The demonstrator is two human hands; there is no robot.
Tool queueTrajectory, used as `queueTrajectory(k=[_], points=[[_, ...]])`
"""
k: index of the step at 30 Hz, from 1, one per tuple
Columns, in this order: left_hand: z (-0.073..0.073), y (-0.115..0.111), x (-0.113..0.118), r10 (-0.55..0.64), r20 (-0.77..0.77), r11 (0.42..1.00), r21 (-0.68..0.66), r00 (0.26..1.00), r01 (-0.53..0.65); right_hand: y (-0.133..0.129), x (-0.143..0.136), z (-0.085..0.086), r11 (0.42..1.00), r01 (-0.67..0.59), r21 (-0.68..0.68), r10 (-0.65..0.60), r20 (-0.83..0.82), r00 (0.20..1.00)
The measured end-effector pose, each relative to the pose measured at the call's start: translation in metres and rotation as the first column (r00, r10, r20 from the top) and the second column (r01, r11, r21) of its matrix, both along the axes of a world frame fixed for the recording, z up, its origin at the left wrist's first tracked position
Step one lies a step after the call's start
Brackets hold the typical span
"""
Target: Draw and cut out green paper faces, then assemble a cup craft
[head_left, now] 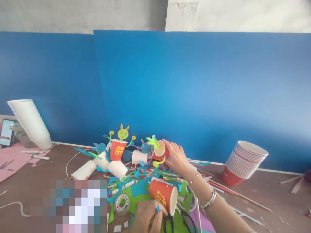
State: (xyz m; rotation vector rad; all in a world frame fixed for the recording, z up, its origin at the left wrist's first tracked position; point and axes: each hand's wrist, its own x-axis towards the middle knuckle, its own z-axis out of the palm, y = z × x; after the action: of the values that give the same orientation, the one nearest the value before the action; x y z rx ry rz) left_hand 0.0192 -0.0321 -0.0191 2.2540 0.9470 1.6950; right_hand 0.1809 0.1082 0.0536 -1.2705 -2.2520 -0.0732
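My right hand (177,158) reaches to the back of the pile, its fingers closed round the side of a red paper cup (167,151) lying with its mouth toward me. Green paper strips stick out at that cup's mouth. Low in the middle, my left hand (148,216) is closed, with a small blue piece (158,209) at its fingertips; what it belongs to is hidden. Against that hand's knuckles lies a tipped red paper cup (163,194) with yellow characters. Black-handled scissors (181,218) lie just right of it.
A red cup with a rabbit-faced paper figure (119,149) stands among fallen white cups (85,170). A tape roll (121,204) and markers (125,187) lie on paper scraps. Stacked cups stand right (245,163) and left (31,124). A blue panel (194,90) rises behind.
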Motion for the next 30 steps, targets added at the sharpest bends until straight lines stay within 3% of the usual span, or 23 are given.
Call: queueTrajectory(k=[2, 4, 6, 8, 10, 13, 17, 21, 24, 26, 27, 30], points=[[0.0, -0.001, 0.0, 0.009, -0.009, 0.999, -0.042, 1.0, -0.01, 0.006, 0.004, -0.001, 0.998, -0.004, -0.067, -0.01, -0.203, 0.979], [0.001, -0.002, -0.001, 0.003, -0.017, 0.998, -0.066, 1.0, -0.004, 0.011, 0.012, -0.002, 0.992, 0.024, -0.121, -0.074, -0.431, 0.899], [0.002, -0.003, -0.001, -0.002, -0.032, 0.997, -0.081, 0.999, 0.0, 0.014, 0.021, -0.002, 0.987, 0.115, -0.11, -0.155, -0.486, 0.86], [0.002, -0.003, -0.002, -0.005, -0.05, 0.996, -0.095, 0.999, 0.0, 0.014, 0.03, -0.003, 0.977, 0.214, -0.01, -0.206, -0.325, 0.923], [0.001, -0.002, -0.001, -0.019, -0.039, 0.997, -0.074, 0.999, 0.017, 0.011, 0.036, -0.006, 0.972, 0.218, 0.086, -0.212, -0.071, 0.975], [-0.002, 0.0, -0.001, -0.043, 0.011, 0.999, -0.009, 0.999, 0.043, 0.006, 0.039, -0.018, 0.977, 0.191, 0.097, -0.206, 0.18, 0.962], [-0.002, 0.0, 0.0, -0.034, -0.012, 0.998, -0.063, 0.999, 0.033, -0.005, 0.038, -0.031, 0.967, 0.253, 0.031, -0.253, 0.257, 0.933], [-0.001, 0.0, 0.0, -0.033, -0.002, 0.999, -0.043, 0.999, 0.033, -0.026, 0.016, -0.009, 0.964, 0.242, 0.106, -0.259, 0.185, 0.948], [0.0, -0.001, -0.001, -0.024, -0.028, 0.999, -0.047, 0.999, 0.023, -0.045, -0.023, 0.02, 0.997, 0.074, 0.031, -0.078, 0.118, 0.99], [0.001, -0.002, -0.003, -0.028, -0.045, 0.998, -0.056, 0.999, 0.025, -0.053, -0.055, 0.031, 0.971, -0.155, -0.181, 0.199, 0.262, 0.944], [0.002, -0.003, -0.004, -0.033, -0.045, 0.999, -0.045, 0.998, 0.031, -0.054, -0.07, 0.032, 0.928, -0.22, -0.301, 0.322, 0.35, 0.88], [0.007, -0.006, -0.007, -0.049, -0.038, 0.998, 0.029, 0.998, 0.05, -0.048, -0.109, 0.019, 0.88, -0.232, -0.413, 0.411, 0.421, 0.808]])
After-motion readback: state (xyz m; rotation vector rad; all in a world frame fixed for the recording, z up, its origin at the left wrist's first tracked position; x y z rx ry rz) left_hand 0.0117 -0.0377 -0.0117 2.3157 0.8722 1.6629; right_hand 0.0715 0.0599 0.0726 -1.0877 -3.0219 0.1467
